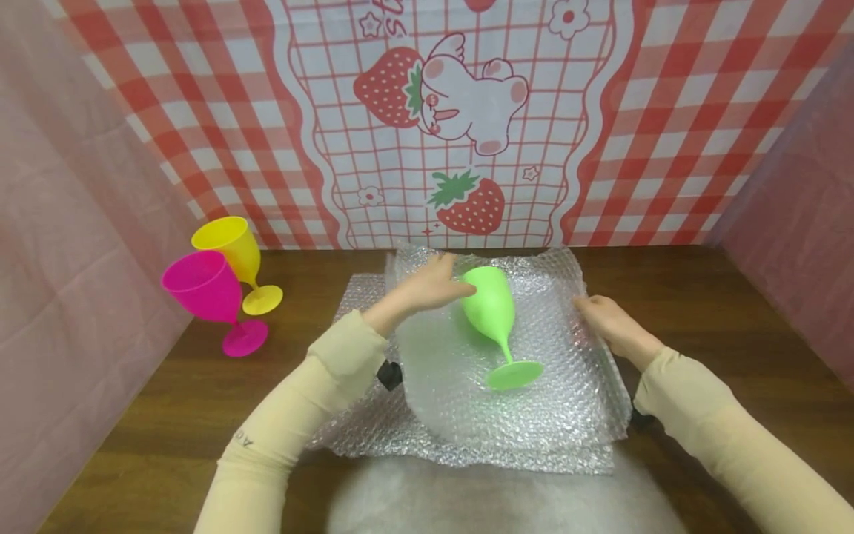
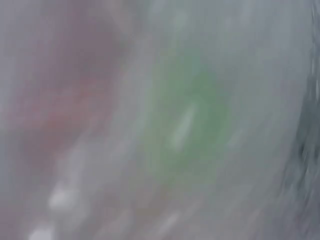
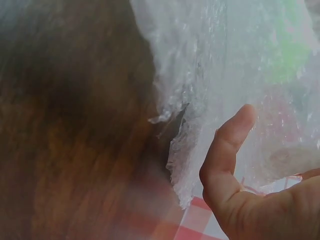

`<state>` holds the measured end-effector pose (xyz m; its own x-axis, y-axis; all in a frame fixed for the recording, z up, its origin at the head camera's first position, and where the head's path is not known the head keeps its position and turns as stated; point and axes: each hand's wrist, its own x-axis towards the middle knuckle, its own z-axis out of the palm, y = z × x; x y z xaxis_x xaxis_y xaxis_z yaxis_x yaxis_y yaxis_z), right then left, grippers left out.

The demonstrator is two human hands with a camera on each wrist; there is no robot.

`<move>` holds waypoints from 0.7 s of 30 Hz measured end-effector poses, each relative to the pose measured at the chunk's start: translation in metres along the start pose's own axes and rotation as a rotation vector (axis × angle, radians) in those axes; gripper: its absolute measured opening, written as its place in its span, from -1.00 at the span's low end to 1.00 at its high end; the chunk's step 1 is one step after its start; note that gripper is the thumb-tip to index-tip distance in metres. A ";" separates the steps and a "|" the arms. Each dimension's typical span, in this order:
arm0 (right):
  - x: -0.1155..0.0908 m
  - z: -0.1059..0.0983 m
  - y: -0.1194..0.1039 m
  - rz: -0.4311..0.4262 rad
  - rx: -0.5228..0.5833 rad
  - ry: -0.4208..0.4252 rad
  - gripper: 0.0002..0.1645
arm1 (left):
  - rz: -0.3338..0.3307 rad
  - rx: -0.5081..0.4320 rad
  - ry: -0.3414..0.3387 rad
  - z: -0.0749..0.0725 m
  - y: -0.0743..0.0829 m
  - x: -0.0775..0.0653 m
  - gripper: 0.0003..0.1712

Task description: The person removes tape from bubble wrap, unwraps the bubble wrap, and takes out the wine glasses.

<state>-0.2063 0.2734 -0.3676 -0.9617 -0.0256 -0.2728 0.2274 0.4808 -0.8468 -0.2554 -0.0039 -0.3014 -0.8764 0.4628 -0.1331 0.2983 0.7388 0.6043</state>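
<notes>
A green plastic goblet [image 1: 492, 304] lies on its side on a sheet of bubble wrap [image 1: 454, 393], its foot toward the front. My left hand [image 1: 430, 285] is at the goblet's bowl, its thumb at the rim and its fingers spread toward the wrap's back edge. On the other side, my right hand [image 1: 610, 322] pinches the sheet's right edge. The right wrist view shows that thumb [image 3: 227, 145] on the near face of the wrap [image 3: 220, 65], with fingers faintly visible through it. The left wrist view is blurred, with a green patch.
A magenta goblet [image 1: 207, 289] and a yellow goblet [image 1: 233, 252] stand on the left of the brown table [image 1: 720, 311]. Another bubble wrap layer [image 1: 373, 430] lies underneath. A red checked cloth [image 1: 667, 133] hangs behind, and pink drapes [image 1: 73, 222] flank both sides.
</notes>
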 end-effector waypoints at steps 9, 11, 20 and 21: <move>-0.006 0.002 -0.005 -0.039 0.003 0.008 -0.31 | -0.178 -0.337 0.025 0.047 0.006 0.013 0.27; -0.007 0.002 -0.006 -0.037 -0.003 0.010 -0.29 | -0.219 -0.356 0.047 0.054 0.004 0.016 0.32; -0.009 0.002 -0.007 -0.019 -0.036 0.009 -0.18 | -0.318 -0.441 0.100 0.069 0.000 0.019 0.41; -0.009 0.001 -0.007 -0.020 -0.033 0.006 -0.17 | -0.324 -0.447 0.101 0.069 0.000 0.020 0.40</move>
<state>-0.1994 0.2690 -0.3595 -0.9668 -0.0305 -0.2536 0.2034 0.5085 -0.8367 -0.2465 0.0391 -0.3586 -0.9351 0.1813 -0.3045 -0.1620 0.5455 0.8223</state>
